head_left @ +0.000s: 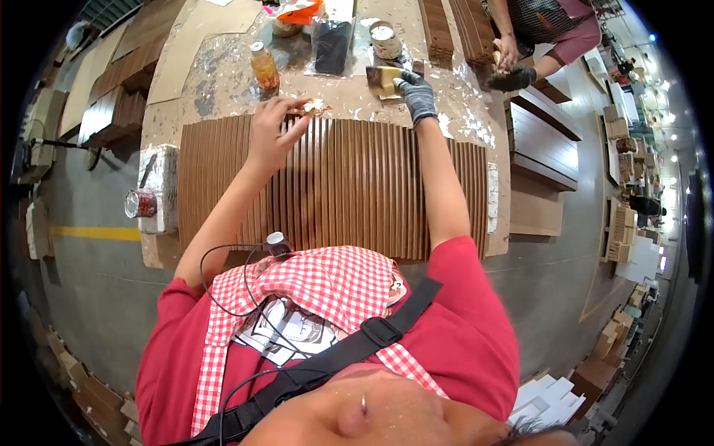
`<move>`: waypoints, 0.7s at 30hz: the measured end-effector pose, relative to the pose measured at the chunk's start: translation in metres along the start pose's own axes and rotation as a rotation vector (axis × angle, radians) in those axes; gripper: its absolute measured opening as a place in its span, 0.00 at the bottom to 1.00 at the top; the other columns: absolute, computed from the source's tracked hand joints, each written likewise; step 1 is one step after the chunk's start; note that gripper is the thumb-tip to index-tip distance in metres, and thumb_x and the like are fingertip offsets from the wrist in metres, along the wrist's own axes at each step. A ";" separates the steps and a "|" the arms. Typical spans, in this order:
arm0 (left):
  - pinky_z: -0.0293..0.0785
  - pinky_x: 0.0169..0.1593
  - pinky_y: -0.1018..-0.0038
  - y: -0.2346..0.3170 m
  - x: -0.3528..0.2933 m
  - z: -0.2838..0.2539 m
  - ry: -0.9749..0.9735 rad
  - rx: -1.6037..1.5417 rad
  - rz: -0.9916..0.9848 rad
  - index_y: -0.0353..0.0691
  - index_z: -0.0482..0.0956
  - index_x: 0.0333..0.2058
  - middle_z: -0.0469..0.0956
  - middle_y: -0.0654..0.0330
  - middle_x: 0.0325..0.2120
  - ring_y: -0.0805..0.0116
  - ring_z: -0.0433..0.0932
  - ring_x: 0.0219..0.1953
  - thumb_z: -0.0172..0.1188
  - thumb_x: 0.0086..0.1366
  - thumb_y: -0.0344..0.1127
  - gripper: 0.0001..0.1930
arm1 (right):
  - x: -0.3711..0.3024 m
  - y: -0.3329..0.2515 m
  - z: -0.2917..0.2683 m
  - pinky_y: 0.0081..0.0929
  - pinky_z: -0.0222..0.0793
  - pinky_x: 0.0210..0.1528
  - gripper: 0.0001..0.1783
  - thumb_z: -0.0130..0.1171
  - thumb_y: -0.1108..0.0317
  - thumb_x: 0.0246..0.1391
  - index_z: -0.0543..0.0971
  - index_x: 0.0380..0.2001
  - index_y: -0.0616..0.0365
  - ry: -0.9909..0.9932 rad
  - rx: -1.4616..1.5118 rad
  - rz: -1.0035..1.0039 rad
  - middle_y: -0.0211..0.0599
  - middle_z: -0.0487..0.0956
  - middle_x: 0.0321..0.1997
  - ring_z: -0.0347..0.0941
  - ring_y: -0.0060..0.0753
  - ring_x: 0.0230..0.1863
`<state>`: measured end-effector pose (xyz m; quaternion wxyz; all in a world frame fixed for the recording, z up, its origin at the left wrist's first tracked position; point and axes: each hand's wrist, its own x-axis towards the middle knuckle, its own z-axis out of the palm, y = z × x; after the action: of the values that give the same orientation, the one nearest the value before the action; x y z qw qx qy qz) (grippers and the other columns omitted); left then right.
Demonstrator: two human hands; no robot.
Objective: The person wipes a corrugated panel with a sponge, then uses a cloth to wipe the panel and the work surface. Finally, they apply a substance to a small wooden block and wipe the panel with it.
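A wide row of brown wooden strips (357, 186), laid side by side, spans the table in front of me. My left hand (274, 130) is bare and reaches over the far edge of the strips. Its bent fingers hold a small crumpled scrap (316, 108), brown and whitish; its kind is unclear. My right hand (416, 98) wears a grey glove and is closed around a flat scraper (384, 79) with a yellowish face, just beyond the strips. The glove hides part of this tool.
Beyond the strips, the smeared worktable (216, 97) bears a bottle of amber liquid (264, 67), an open tin (385, 40), a bagged black item (332, 46) and an orange bag (300, 11). A red jar (140, 204) is at left. Another person's gloved hand (513, 76) is at far right.
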<state>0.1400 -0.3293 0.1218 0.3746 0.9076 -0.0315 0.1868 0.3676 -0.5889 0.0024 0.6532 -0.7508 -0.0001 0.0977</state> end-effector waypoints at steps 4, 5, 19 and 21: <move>0.63 0.59 0.63 -0.003 0.012 0.043 -0.003 0.154 -0.062 0.37 0.78 0.50 0.77 0.54 0.44 0.56 0.70 0.51 0.67 0.56 0.59 0.33 | -0.052 -0.026 0.035 0.43 0.85 0.43 0.18 0.61 0.74 0.57 0.75 0.52 0.62 -0.065 0.700 0.243 0.49 0.80 0.46 0.80 0.49 0.43; 0.62 0.59 0.63 -0.002 0.012 0.052 -0.013 0.184 -0.074 0.36 0.76 0.51 0.76 0.53 0.45 0.55 0.70 0.52 0.68 0.54 0.61 0.37 | -0.069 -0.028 0.042 0.46 0.85 0.45 0.18 0.60 0.75 0.58 0.74 0.52 0.63 -0.084 0.807 0.266 0.51 0.79 0.48 0.80 0.51 0.43; 0.70 0.51 0.61 -0.083 0.012 0.006 0.264 0.033 -0.279 0.32 0.76 0.44 0.75 0.52 0.39 0.55 0.74 0.44 0.70 0.53 0.56 0.32 | 0.000 -0.056 0.025 0.24 0.74 0.46 0.22 0.60 0.77 0.54 0.72 0.54 0.60 0.070 0.139 -0.382 0.36 0.77 0.46 0.74 0.30 0.45; 0.70 0.51 0.61 -0.096 0.006 0.008 0.304 0.043 -0.221 0.31 0.76 0.45 0.75 0.50 0.41 0.54 0.74 0.45 0.70 0.54 0.55 0.32 | 0.037 -0.064 0.021 0.30 0.71 0.56 0.38 0.67 0.64 0.50 0.65 0.62 0.62 0.218 -0.500 -0.502 0.46 0.73 0.56 0.71 0.42 0.55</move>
<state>0.1674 -0.2651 0.0549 0.3737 0.8748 0.1295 0.2799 0.4093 -0.5541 0.0574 0.4493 -0.8699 -0.1387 -0.1492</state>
